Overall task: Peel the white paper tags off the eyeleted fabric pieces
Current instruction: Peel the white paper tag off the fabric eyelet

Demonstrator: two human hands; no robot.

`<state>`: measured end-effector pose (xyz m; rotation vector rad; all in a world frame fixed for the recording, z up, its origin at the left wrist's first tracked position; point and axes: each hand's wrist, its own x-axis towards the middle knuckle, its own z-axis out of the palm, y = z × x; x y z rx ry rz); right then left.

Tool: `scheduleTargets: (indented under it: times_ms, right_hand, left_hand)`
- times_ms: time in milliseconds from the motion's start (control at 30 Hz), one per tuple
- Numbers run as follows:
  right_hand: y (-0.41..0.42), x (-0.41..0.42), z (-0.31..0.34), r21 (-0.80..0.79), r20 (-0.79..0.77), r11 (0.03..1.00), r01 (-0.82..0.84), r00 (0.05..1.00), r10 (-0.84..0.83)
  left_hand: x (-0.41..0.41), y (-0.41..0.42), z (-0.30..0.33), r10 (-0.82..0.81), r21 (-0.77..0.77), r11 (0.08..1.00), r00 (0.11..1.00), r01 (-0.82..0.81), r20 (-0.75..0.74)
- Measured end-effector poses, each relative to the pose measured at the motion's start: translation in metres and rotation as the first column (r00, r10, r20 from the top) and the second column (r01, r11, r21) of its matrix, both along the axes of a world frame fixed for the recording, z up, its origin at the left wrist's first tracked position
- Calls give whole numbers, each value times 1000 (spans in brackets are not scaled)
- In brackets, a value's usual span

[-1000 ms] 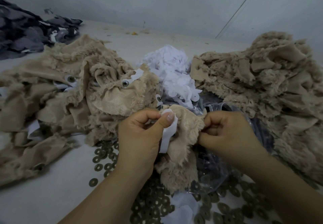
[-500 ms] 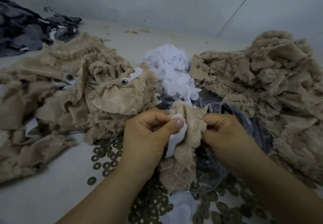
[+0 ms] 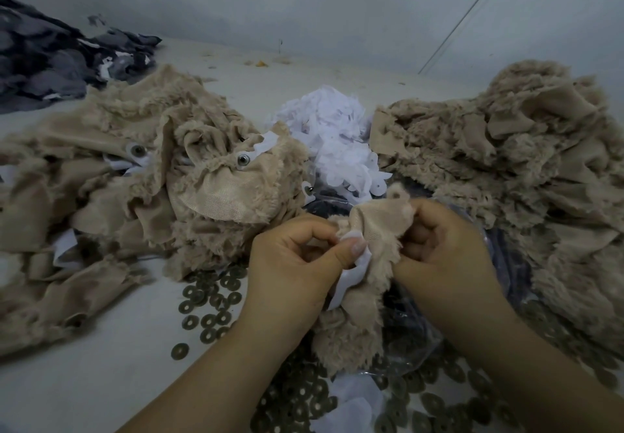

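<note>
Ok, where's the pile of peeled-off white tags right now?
In the head view, the tag pile sits centre, beyond both hands, between the left fabric heap and the right fabric heap.

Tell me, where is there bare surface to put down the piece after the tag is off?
Bare white table shows front left, below the left fabric pile and left of the washers. Another bare strip lies far behind the paper heap. The centre is crowded.

tbh the white tag point(image 3: 351, 275) is half buried under the left thumb, and the dark grey cloth pile point(image 3: 50, 61) runs off frame.
</note>
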<state>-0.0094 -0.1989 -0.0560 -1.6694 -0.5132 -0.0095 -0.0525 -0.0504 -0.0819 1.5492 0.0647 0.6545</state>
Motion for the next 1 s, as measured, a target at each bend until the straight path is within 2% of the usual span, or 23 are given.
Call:
scheduleTargets:
  times_ms: [100,233,300,367,433,500,567,767,900,1000]
  right_hand:
    - [0,-1,-3,-45,51,997,70,996,-67]
    - [-3,0,-3,-279,350,958,67,936,36]
    - [-1,0,-4,-290,427,952,97,903,39]
    - [0,1,-6,-250,358,965,80,934,15]
    - [-2,3,-8,-170,189,985,17,982,16]
    - [-3,5,-8,-49,46,998,-46,998,48]
    - [-3,7,-9,12,-30,997,-71,997,71]
    - [-3,8,-8,-48,-9,994,-102,995,102]
    - [-3,11,-10,115,-235,972,-205,945,227]
    - [-4,9,-13,46,-139,986,-162,976,167]
  left_hand:
    - [0,0,-1,-7,13,1000,1000,7,-2]
    - [1,0,-2,-32,5,999,999,32,-6]
    - [1,1,-3,-51,11,999,999,51,-11]
    - [1,1,-3,-67,9,998,998,67,-13]
    - [-1,0,-1,-62,9,998,998,62,-8]
    - [-3,-1,0,-58,26,998,998,58,-5]
    - [-4,-1,0,-52,64,997,999,53,-14]
    - [-3,-1,1,-4,206,979,1000,-1,22]
    - [-4,-1,2,-11,218,976,998,-4,69]
    - [-6,-1,3,-72,238,970,992,45,107]
